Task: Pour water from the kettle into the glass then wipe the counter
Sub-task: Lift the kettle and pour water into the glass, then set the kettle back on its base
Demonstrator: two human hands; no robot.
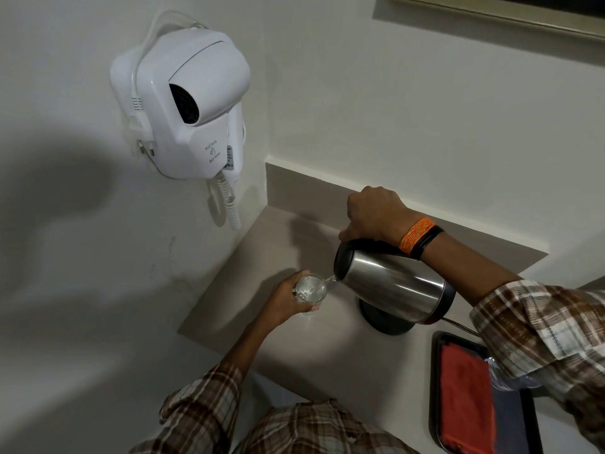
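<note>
A steel kettle [393, 286] with a black lid is tipped to the left above its black base [386, 322]. My right hand [376, 217] grips its handle from above. A thin stream of water runs from the spout into a clear glass [311, 288] that stands on the beige counter [327, 348]. My left hand [288, 299] wraps around the glass from the left side. The glass holds some water. A red cloth [465, 394] lies in a black tray [435, 388] at the right.
A white wall-mounted hair dryer [193, 106] with a coiled cord hangs on the left wall above the counter's corner. The counter ends against walls at the left and back. A clear plastic item [504, 378] sits by the tray under my right sleeve.
</note>
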